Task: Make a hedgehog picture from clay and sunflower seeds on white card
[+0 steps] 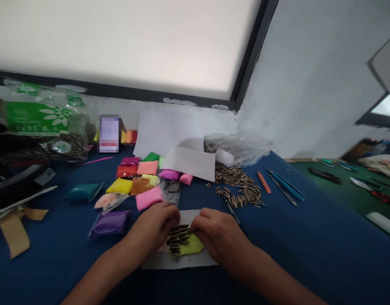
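A flat piece of yellow-green clay (195, 245) lies on a white sheet of paper (195, 263) at the front of the table. Rows of dark striped sunflower seeds (179, 238) cover its left part. My left hand (159, 221) is at the upper left edge of the clay, fingers curled together. On the other side, my right hand (218, 231) has its fingertips pinched by the right ends of the top seeds. Whatever is between the fingers of either hand is hidden. Pinkish clay shows beside the left hand, partly covered.
Loose sunflower seeds (237, 184) are heaped beyond my right hand, beside a clear plastic bag (242, 148). Blue-handled tools (286, 185) and an orange tool (264, 182) lie further right. Coloured clay packets, including a purple one (109, 223), spread leftward. A seed bag (45, 118) stands back left.
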The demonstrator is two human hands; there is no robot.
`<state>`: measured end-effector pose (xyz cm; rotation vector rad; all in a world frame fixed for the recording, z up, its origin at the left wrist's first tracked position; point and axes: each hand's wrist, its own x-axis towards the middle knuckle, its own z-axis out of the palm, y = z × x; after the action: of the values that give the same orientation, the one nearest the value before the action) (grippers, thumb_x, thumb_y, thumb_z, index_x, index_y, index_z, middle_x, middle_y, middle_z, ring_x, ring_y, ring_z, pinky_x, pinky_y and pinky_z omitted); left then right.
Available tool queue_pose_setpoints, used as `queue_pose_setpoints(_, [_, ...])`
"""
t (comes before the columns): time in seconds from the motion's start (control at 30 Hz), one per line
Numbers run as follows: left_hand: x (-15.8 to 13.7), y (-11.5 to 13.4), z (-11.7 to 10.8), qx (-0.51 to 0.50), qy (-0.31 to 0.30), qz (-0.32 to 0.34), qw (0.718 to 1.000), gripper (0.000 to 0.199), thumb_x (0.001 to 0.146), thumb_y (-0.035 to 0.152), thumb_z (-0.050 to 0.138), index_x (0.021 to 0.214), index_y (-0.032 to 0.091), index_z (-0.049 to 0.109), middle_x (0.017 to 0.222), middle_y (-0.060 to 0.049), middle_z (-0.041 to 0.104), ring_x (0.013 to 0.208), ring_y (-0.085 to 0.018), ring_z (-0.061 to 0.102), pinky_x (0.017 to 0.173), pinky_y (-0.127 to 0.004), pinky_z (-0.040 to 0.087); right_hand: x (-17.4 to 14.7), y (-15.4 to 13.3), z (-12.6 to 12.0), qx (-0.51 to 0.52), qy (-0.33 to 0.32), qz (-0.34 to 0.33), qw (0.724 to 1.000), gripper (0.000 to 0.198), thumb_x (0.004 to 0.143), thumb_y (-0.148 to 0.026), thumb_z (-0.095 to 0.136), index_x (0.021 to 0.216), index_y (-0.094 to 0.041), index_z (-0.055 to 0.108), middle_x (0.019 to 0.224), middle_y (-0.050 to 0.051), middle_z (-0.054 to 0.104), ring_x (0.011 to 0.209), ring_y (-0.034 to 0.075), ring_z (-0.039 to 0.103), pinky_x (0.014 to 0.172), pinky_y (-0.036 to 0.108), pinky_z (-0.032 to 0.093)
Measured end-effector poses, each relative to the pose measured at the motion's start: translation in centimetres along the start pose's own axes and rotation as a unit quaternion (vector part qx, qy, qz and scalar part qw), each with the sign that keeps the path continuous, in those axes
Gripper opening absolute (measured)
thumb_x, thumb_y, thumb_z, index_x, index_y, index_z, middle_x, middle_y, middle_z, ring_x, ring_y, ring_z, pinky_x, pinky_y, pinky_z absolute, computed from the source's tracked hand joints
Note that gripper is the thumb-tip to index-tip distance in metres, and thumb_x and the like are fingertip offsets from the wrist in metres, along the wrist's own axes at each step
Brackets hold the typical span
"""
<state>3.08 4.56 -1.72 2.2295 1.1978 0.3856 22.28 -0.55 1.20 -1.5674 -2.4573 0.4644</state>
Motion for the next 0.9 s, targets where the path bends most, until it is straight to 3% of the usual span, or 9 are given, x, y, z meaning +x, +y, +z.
queue_pose_setpoints(0.37, [-0.1, 0.1, 0.0, 0.014, -0.002, -0.009, 1.0, 0.018, 0.083, 0.007, 0.048, 0.082, 0.018, 0.062, 0.087, -0.004, 0.064, 0.086, -0.021, 0.058, 0.073, -0.03, 0.042, 0.1, 0.0, 0.2, -0.025, -0.017, -0.013, 0.999, 0.015, 0.09, -0.014, 0.057, 0.081, -0.016, 0.068, 0.081, 0.002, 0.063, 0.075, 0.013, 0.058, 0.064, 0.023, 0.037])
queue_pose_setpoints(0.63, [0.1, 0.0, 0.0, 0.011, -0.002, -0.004, 1.0, 0.019, 0.083, 0.007, 0.047, 0.081, 0.018, 0.062, 0.087, -0.004, 0.065, 0.086, -0.021, 0.058, 0.073, -0.03, 0.043, 0.2, 0.2, 1.2, -0.108, -0.017, -0.033, 0.993, 0.013, 0.087, -0.014, 0.061, 0.075, -0.016, 0.065, 0.078, 0.002, 0.06, 0.067, 0.013, 0.052, 0.055, 0.026, 0.028])
queue_pose_setpoints(0.9, [0.0, 0.1, -0.1, 0.018, -0.001, -0.004, 1.0, 0.019, 0.082, 0.009, 0.046, 0.082, 0.019, 0.061, 0.088, -0.004, 0.065, 0.087, -0.021, 0.058, 0.074, -0.031, 0.043, 0.2, -0.3, 1.4, -0.142, -0.004, -0.053, 0.988, 0.013, 0.088, -0.013, 0.059, 0.077, -0.017, 0.065, 0.078, 0.003, 0.06, 0.071, 0.015, 0.052, 0.056, 0.028, 0.028])
